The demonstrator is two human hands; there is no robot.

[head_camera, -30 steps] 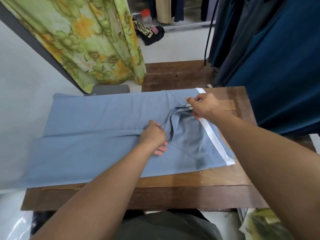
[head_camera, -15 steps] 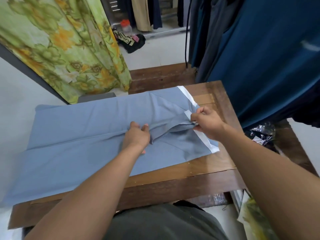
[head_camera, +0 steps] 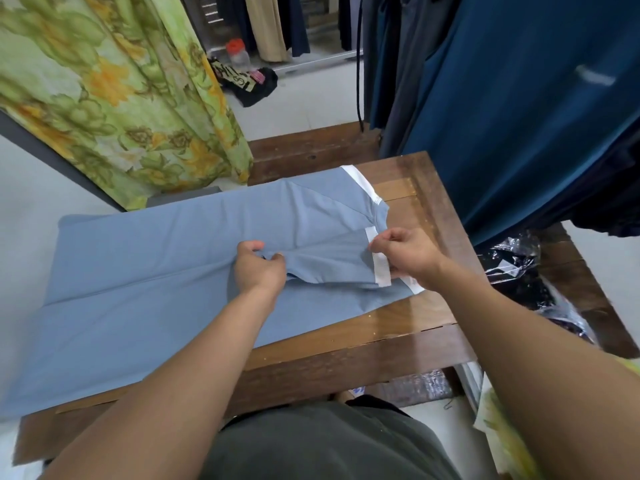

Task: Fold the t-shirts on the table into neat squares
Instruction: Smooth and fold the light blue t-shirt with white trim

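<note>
A light blue t-shirt [head_camera: 145, 271] with white trim lies flat across the wooden table [head_camera: 363, 344], its long side folded in along a crease. One sleeve [head_camera: 332, 258] with a white cuff lies turned in over the shirt's body. My left hand [head_camera: 258, 270] pinches the sleeve's inner end near the shirt's middle. My right hand [head_camera: 405, 252] pinches the white cuff at the sleeve's outer end. Both hands hold the sleeve low over the shirt.
Dark blue garments [head_camera: 519, 98] hang close along the table's right side. A green floral cloth [head_camera: 114, 91] hangs at the back left. Black plastic bags [head_camera: 526, 268] lie right of the table. A second wooden surface [head_camera: 311, 150] stands behind.
The sleeve, bunched and raised before, now lies spread flatter over the shirt. My right hand has shifted its hold onto the cuff, and my left hand now pinches the sleeve's inner end.
</note>
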